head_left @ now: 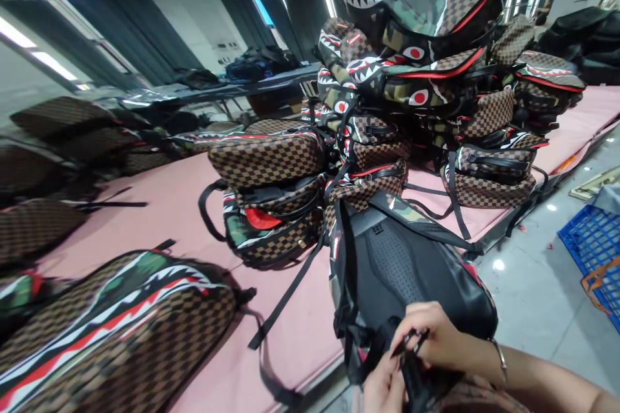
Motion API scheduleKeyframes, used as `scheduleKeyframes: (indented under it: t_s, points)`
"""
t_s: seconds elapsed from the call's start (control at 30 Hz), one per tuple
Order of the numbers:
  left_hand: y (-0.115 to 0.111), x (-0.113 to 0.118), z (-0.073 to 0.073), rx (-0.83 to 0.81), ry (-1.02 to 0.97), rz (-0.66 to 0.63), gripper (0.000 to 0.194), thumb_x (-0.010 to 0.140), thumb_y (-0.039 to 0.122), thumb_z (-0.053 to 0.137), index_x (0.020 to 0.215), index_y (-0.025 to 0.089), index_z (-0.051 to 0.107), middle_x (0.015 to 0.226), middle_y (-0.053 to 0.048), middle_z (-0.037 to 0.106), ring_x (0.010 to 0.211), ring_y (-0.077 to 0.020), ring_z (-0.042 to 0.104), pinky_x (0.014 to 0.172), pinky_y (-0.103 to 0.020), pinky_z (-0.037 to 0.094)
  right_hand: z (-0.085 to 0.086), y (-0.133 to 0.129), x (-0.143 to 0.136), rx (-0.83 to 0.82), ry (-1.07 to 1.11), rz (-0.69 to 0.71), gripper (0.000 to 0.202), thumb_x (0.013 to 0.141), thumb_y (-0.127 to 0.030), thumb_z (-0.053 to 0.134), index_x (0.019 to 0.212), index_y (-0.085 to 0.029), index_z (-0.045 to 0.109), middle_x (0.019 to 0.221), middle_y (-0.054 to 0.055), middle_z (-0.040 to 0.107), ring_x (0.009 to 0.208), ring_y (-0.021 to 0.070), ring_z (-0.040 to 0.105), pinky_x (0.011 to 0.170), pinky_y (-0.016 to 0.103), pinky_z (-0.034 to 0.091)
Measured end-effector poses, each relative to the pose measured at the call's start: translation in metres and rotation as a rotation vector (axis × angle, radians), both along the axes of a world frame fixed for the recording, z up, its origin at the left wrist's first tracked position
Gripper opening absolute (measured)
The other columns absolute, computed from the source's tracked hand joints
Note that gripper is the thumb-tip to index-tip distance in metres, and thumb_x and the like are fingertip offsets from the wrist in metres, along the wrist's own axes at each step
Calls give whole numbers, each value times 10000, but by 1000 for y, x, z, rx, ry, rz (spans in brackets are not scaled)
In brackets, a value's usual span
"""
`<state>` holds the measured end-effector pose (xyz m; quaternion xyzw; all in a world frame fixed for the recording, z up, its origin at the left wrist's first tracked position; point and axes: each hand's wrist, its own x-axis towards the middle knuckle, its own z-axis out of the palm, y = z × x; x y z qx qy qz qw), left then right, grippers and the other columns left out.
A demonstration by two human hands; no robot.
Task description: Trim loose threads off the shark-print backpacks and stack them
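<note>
A backpack [407, 264] with a black padded back panel lies at the near edge of the pink table, its back facing up. Over its lower end, my right hand [431, 335] has its fingers closed on a black strap [411, 364] with a dark buckle-like piece. Just left of it and lower, my left hand [385, 387] pinches the same strap, partly cut off by the bottom of the view. The two hands are close together.
Stacks of checkered and camouflage backpacks [271, 161] with shark-teeth prints stand on the pink table [194, 213]. Another checkered backpack [145, 342] lies at the near left. On the floor at right is a blue plastic crate [588, 239].
</note>
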<state>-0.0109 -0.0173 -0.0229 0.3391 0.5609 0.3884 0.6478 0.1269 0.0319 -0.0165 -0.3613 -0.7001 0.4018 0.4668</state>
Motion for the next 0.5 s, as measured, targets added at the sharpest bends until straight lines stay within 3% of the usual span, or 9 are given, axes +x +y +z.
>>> scheduleKeyframes:
  t_s: [0.07,0.17,0.23,0.37,0.5]
  points:
    - [-2,0,5,-50,-56,6,460,653,515,655,859,104,653,581,-79,669,461,-172,621,426,-231,478,2,-1,5,-141,9,-90,128,726,-240,583,815,-197,664,689,-1,630,602,125,573,560,220,452]
    - [-3,-3,16,-87,-172,18,439,723,488,594,861,71,613,450,-50,608,301,-120,530,289,-153,329,1,-7,18,-203,-34,-158,307,775,-189,533,1080,-213,555,941,34,628,821,158,596,704,264,476]
    - [-2,-5,21,-90,-231,5,412,743,457,576,825,54,609,396,-42,579,261,-111,500,257,-133,262,-4,-11,27,-80,-119,-138,245,834,-193,475,1067,-220,549,956,46,613,865,170,579,744,292,461]
    - [-1,-7,23,-75,-277,-19,372,765,413,552,801,47,609,390,-48,582,256,-108,502,253,-125,248,-14,-13,40,220,-301,-67,229,864,-169,455,1067,-220,549,836,43,611,767,169,569,677,296,445]
    - [-3,-8,22,-80,-279,-80,358,779,406,532,797,57,611,387,-40,584,247,-100,490,244,-124,236,-14,-7,46,337,-475,-5,220,875,-175,455,1070,-200,555,863,59,621,796,175,566,691,295,443]
